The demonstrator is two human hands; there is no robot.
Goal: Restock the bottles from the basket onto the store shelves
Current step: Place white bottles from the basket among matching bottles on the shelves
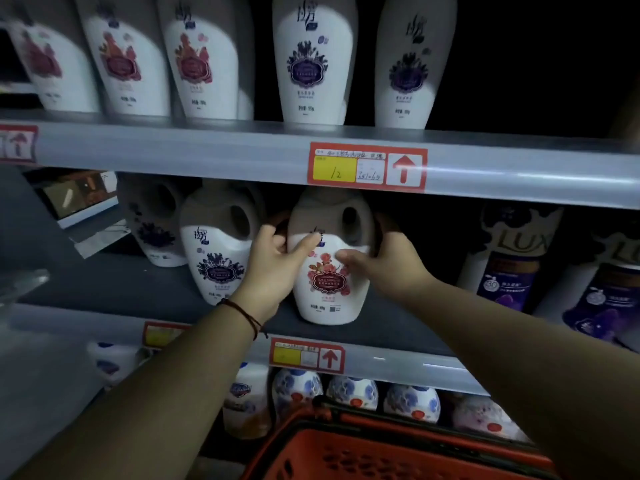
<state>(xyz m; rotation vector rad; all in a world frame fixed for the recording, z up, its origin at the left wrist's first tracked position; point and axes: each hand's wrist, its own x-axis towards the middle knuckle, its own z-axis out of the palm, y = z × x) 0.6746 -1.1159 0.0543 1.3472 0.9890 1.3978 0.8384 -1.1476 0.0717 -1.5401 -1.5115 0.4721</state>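
A white jug-shaped bottle with a red flower label stands upright on the middle shelf. My left hand grips its left side and my right hand grips its right side, thumbs across the front. To its left stands a like bottle with a purple label, and another purple one stands further back. The red basket sits at the bottom edge below my arms; its contents are hidden.
The top shelf holds several tall white bottles. Purple Lux bottles stand at the right of the middle shelf. Blue-and-white round bottles fill the shelf below. Red price tags mark the shelf edges.
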